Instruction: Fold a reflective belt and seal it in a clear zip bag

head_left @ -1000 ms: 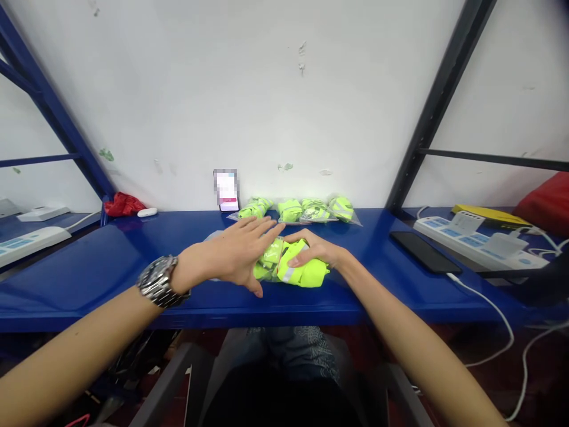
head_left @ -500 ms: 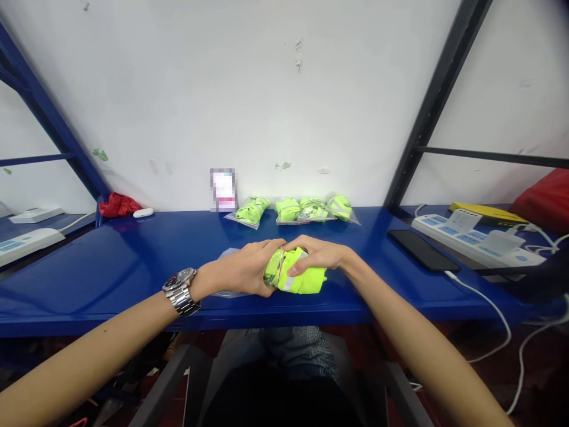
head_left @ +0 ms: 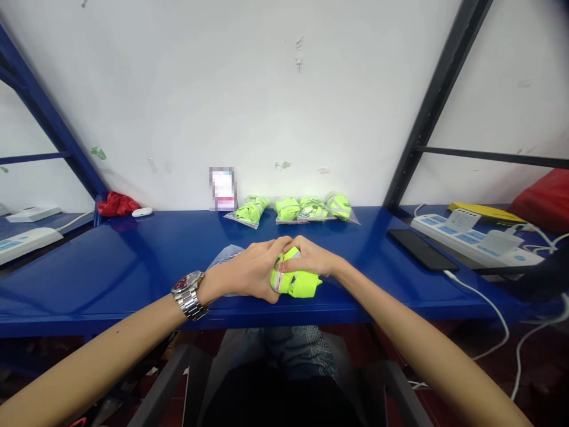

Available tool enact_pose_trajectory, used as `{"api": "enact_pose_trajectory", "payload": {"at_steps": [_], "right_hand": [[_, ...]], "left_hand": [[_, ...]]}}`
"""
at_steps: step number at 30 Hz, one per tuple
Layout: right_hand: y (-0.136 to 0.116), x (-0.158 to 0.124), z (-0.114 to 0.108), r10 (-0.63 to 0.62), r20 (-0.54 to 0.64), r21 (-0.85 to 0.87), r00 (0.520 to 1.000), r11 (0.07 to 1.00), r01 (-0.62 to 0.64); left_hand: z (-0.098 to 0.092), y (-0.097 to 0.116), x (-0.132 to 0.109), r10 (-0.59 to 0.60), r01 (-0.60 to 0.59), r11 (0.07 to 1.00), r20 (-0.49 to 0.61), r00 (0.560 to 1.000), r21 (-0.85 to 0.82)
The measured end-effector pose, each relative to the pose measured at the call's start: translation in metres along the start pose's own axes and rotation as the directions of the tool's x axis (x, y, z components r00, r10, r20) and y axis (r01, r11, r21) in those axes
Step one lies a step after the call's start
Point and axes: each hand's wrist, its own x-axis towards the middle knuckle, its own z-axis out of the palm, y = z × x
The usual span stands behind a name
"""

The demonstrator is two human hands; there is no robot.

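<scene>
A folded neon-yellow vest bundle [head_left: 299,283] with a grey reflective stripe lies on the blue shelf [head_left: 133,267] near its front edge. My left hand [head_left: 251,274], a metal watch on its wrist, is closed round the bundle's left end. My right hand [head_left: 311,259] grips its top from the right, fingers curled. The fingertips of both hands meet above the bundle. A clear plastic bag [head_left: 227,258] lies flat just behind my left hand.
Several bagged neon vests [head_left: 293,209] sit in a row against the white wall. A small card [head_left: 222,188] stands left of them. A black phone [head_left: 422,249] and power strip [head_left: 478,242] with cables lie right. Red cloth [head_left: 116,204] lies far left.
My left hand went from flat and spread over the bundle to closed round its left end. Both hands have squeezed the bundle smaller and drawn it slightly toward me.
</scene>
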Motion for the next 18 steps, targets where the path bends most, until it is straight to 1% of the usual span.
{"api": "enact_pose_trajectory", "payload": {"at_steps": [2,4,6,7,9,10,12,15,18], "right_hand": [[-0.001,0.0,0.002,-0.037,0.005,-0.028,0.999,0.999,0.037],[-0.004,-0.001,0.002,-0.048,0.006,0.0,0.999,0.999,0.048],[-0.007,-0.004,-0.001,0.003,0.039,0.07,0.999,0.998,-0.006],[-0.008,-0.006,-0.003,0.044,0.083,0.112,0.996,0.992,-0.053],[-0.009,-0.009,-0.008,0.1,0.205,0.185,0.974,0.973,-0.139],[-0.008,-0.01,-0.01,0.1,0.254,0.211,0.962,0.965,-0.156],[-0.006,-0.009,-0.013,0.073,0.301,0.23,0.951,0.962,-0.147],[-0.001,-0.006,-0.015,0.043,0.296,0.207,0.954,0.972,-0.108],[0.002,-0.002,-0.014,0.018,0.238,0.095,0.971,0.995,-0.042]], "left_hand": [[-0.001,0.003,0.002,0.004,-0.004,0.998,0.0,1.0,0.064],[-0.001,0.002,0.003,0.011,-0.011,0.993,-0.003,1.0,0.119],[0.001,-0.002,0.002,0.026,-0.024,0.989,-0.011,1.0,0.149],[0.003,-0.005,0.001,0.034,-0.031,0.987,-0.016,0.999,0.155],[0.005,-0.01,-0.001,0.049,-0.045,0.988,-0.021,0.999,0.15],[0.006,-0.012,-0.002,0.057,-0.054,0.988,-0.02,0.998,0.144],[0.006,-0.012,-0.004,0.071,-0.069,0.988,-0.012,0.997,0.139],[0.006,-0.008,-0.004,0.077,-0.075,0.985,-0.007,0.997,0.157],[0.007,-0.005,-0.002,0.081,-0.077,0.981,-0.012,0.997,0.177]]}}
